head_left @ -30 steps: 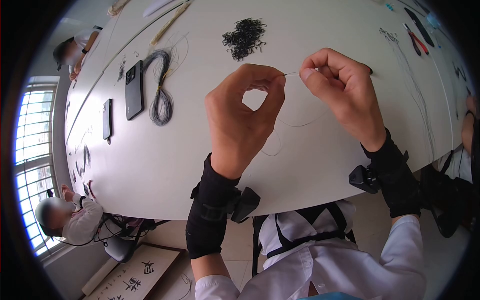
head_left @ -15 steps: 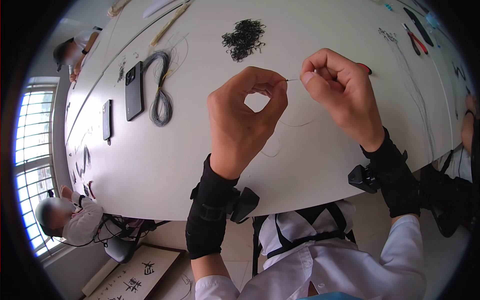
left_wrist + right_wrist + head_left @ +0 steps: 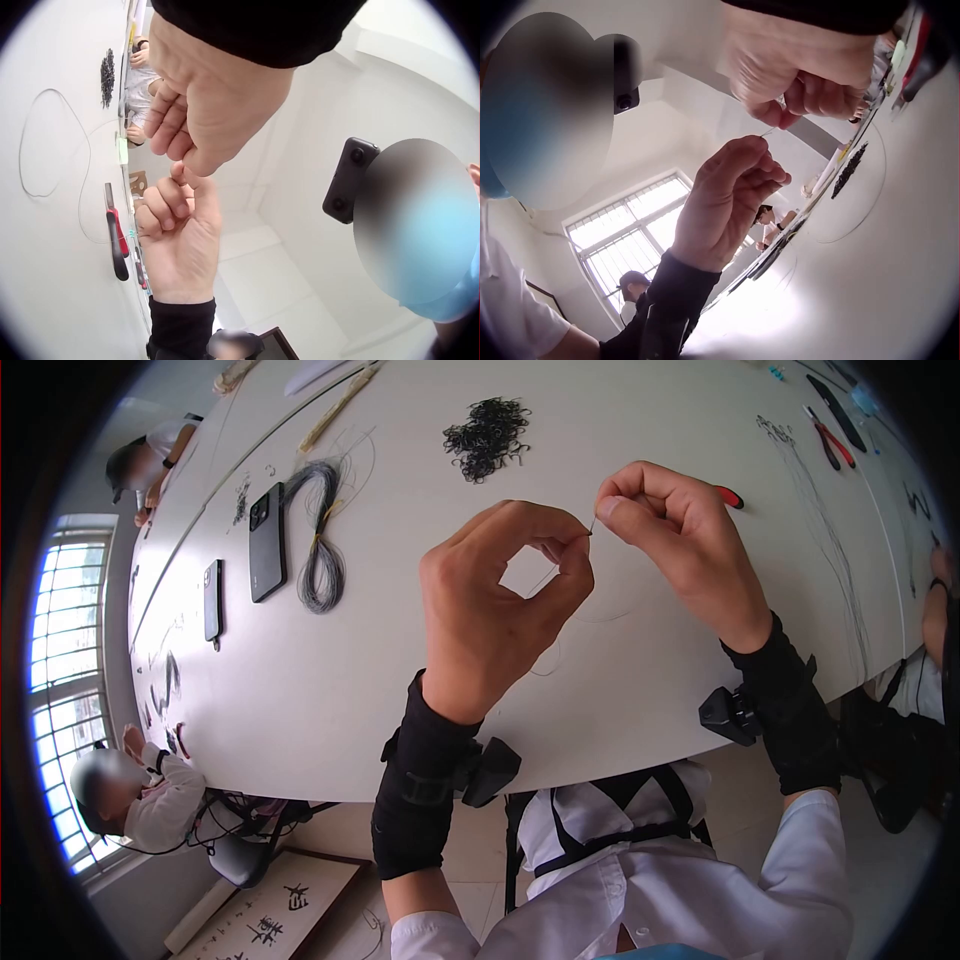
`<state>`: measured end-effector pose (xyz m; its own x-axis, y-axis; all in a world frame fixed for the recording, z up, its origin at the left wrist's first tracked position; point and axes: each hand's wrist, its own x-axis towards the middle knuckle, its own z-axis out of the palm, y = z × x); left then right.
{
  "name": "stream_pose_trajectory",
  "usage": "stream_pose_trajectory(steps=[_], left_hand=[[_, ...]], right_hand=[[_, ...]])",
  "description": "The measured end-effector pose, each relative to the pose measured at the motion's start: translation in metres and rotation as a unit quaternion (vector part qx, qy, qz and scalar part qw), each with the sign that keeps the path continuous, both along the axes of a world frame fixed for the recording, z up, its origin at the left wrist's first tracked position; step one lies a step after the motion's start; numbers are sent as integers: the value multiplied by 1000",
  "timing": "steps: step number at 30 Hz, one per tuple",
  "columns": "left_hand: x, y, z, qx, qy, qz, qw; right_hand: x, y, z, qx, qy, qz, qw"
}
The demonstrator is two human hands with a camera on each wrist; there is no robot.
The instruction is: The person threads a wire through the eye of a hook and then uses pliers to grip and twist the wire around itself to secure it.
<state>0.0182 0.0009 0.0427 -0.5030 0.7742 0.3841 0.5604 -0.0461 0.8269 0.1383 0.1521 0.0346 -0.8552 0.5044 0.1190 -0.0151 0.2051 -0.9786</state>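
Thin wire (image 3: pixel 545 578) is pinched at one end between the left hand (image 3: pixel 495 605) and right hand (image 3: pixel 680 545) above the white table (image 3: pixel 330 690), its loop trailing loose below, so joining looks barely begun; since a second ago the fingertips have closed together.

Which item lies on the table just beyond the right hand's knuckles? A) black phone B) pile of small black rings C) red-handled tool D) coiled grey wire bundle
C: in the head view the red-handled tool peeks out just past the right hand, while the phone, wire bundle and ring pile all lie further left on the table.
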Motion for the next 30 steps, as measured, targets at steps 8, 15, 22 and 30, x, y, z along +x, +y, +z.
stream_pose_trajectory(steps=[8,15,22,30], left_hand=[[-3,0,-2,13,-11,4,1000],[-3,3,-7,47,-40,25,998],[-2,4,-6,51,-94,40,993],[-7,4,-11,48,-5,51,998]], right_hand=[[-1,-3,3,-56,0,27,998],[2,1,4,3,-3,31,1000],[3,1,6,52,-6,19,998],[7,2,13,205,3,14,979]])
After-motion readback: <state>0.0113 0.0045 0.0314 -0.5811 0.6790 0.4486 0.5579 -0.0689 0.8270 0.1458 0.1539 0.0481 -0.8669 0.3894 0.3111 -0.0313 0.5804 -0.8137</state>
